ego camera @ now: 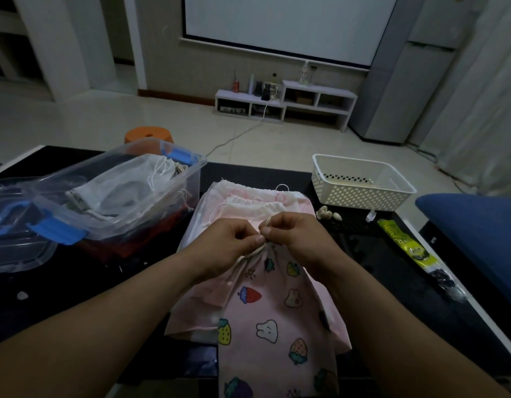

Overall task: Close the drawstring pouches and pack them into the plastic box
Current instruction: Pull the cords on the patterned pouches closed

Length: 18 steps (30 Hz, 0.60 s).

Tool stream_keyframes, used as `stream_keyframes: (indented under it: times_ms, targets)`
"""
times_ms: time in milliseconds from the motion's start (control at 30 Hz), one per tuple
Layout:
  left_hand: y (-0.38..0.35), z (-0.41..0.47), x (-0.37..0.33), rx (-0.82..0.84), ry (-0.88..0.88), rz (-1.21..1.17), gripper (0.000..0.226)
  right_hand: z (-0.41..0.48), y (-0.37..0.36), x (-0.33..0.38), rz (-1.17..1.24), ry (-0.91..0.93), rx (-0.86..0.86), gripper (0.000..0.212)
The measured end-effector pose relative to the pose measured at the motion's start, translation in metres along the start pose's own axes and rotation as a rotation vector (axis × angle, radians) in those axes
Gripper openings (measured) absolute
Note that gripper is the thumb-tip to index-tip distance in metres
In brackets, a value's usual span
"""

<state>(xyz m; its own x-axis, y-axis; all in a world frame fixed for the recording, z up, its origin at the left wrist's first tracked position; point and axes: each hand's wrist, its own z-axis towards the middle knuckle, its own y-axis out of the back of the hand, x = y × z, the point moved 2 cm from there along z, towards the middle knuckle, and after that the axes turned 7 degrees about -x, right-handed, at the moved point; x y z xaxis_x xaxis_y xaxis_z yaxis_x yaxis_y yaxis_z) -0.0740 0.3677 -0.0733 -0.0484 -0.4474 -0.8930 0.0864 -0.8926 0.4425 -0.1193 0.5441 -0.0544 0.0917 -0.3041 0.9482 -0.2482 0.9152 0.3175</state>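
Observation:
A pink pouch printed with strawberries and rabbits (274, 320) lies lengthwise on the black table (372, 271), its mouth gathered tight. My left hand (228, 239) and my right hand (294, 234) meet at that mouth, and each pinches the cream drawstring (266, 225). Under and beyond the printed pouch lies a stack of plain pink pouches (248, 205). The clear plastic box (128, 196) stands at the left with white mesh pouches (128, 182) inside it.
The box's clear lid with blue clips (24, 234) lies at the far left. A white perforated basket (360, 182) stands at the right rear, with small shells (329, 215) before it. A green-and-yellow packet (406, 242) lies near the table's right edge.

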Motion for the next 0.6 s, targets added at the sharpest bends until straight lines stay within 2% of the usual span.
stream_keyframes:
  times_ms: [300, 433, 600]
  targets:
    - [-0.0012, 0.001, 0.0061, 0.009, 0.038, -0.129, 0.017, -0.0001, -0.0028, -0.0007, 0.002, 0.005, -0.022, 0.007]
    - [-0.0042, 0.0005, 0.0081, 0.007, 0.114, -0.27, 0.011, 0.0005, -0.0038, -0.0004, -0.007, -0.008, -0.003, 0.008]
    - [-0.0062, 0.0007, 0.0062, 0.082, 0.24, -0.41, 0.008, -0.0002, -0.0065, -0.0006, 0.011, -0.045, 0.027, 0.008]
